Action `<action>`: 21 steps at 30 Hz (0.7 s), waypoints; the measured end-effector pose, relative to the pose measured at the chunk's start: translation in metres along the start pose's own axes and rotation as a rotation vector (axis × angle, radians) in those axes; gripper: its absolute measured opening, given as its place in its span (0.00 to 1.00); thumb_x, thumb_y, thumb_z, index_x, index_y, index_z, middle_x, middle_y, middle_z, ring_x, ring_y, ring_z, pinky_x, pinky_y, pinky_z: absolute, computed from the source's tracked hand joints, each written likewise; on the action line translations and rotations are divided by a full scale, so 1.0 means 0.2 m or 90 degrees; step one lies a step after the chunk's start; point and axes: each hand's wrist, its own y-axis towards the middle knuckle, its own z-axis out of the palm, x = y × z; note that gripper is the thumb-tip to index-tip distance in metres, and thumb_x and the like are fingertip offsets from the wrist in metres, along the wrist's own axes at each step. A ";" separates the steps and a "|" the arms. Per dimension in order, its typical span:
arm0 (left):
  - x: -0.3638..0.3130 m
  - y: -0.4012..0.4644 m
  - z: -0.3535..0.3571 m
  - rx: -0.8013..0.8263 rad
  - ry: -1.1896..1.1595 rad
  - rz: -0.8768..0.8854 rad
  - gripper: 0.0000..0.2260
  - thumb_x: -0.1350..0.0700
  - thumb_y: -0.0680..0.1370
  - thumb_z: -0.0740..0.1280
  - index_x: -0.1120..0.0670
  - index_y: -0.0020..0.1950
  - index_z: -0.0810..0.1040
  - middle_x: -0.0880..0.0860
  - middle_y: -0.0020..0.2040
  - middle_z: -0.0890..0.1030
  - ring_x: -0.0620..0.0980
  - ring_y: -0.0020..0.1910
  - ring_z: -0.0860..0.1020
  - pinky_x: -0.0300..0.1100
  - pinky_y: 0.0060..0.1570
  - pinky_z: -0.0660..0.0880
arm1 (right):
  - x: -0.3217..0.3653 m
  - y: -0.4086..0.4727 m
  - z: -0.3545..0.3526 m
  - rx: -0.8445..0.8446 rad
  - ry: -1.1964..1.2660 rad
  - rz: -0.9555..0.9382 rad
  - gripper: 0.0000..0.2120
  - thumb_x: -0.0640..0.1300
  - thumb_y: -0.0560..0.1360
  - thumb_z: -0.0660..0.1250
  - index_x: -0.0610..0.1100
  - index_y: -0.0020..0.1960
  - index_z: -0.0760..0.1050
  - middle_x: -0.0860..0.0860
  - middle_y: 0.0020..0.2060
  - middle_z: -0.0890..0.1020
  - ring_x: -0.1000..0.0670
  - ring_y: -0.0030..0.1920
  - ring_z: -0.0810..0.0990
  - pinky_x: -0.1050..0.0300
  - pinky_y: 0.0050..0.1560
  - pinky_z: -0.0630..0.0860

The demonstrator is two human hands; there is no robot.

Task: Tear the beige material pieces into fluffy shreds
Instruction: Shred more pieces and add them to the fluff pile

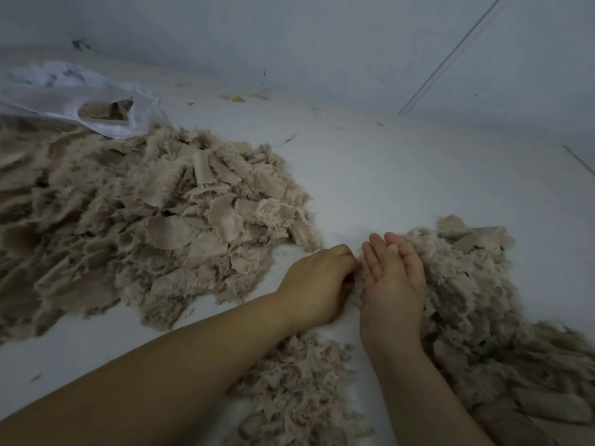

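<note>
A big heap of beige material pieces (154,220) covers the left of the white floor, flat woven scraps mixed with frayed ones. A second, fluffier heap (476,300) lies at the right, and a smaller pile of shreds (299,387) sits between my forearms. My left hand (318,281) is curled, knuckles up, pinching a small beige tuft (355,280) at its fingertips. My right hand (392,281) stands on its edge with straight fingers, palm towards the left hand, resting against the right heap. The tuft is mostly hidden between the two hands.
A white plastic bag (74,94) lies at the back left with beige pieces showing through its opening. A pale wall (322,43) runs along the far side. Small scraps (238,98) dot the white floor (402,175) near the wall.
</note>
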 end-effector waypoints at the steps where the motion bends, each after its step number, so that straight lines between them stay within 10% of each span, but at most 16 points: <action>1: 0.00 0.00 0.00 -0.006 -0.015 -0.005 0.03 0.63 0.76 0.63 0.56 0.45 0.75 0.53 0.44 0.74 0.53 0.40 0.73 0.47 0.35 0.68 | 0.00 0.00 0.00 -0.002 -0.001 0.001 0.09 0.42 0.85 0.57 0.47 0.59 0.75 0.49 0.61 0.81 0.55 0.59 0.82 0.65 0.53 0.80; 6: -0.01 0.00 0.00 0.008 0.010 -0.026 0.09 0.64 0.76 0.63 0.59 0.54 0.78 0.55 0.47 0.75 0.54 0.46 0.73 0.50 0.44 0.71 | -0.02 0.00 0.00 -0.005 -0.030 -0.012 0.09 0.42 0.85 0.57 0.46 0.61 0.74 0.48 0.62 0.81 0.54 0.61 0.81 0.60 0.60 0.78; 13: -0.01 -0.09 -0.03 0.006 0.010 -0.041 0.06 0.72 0.69 0.63 0.63 0.40 0.76 0.59 0.41 0.74 0.54 0.41 0.70 0.54 0.41 0.69 | -0.04 0.03 -0.03 -0.045 -0.102 -0.038 0.08 0.41 0.85 0.58 0.48 0.59 0.74 0.51 0.58 0.80 0.57 0.59 0.80 0.63 0.56 0.75; 21: 0.03 -0.14 -0.18 0.028 -0.354 -0.323 0.12 0.67 0.79 0.62 0.56 0.37 0.74 0.47 0.30 0.71 0.41 0.28 0.69 0.37 0.31 0.68 | -0.03 0.03 -0.06 -0.041 -0.212 -0.079 0.10 0.38 0.82 0.61 0.50 0.59 0.75 0.54 0.54 0.80 0.59 0.46 0.79 0.68 0.41 0.74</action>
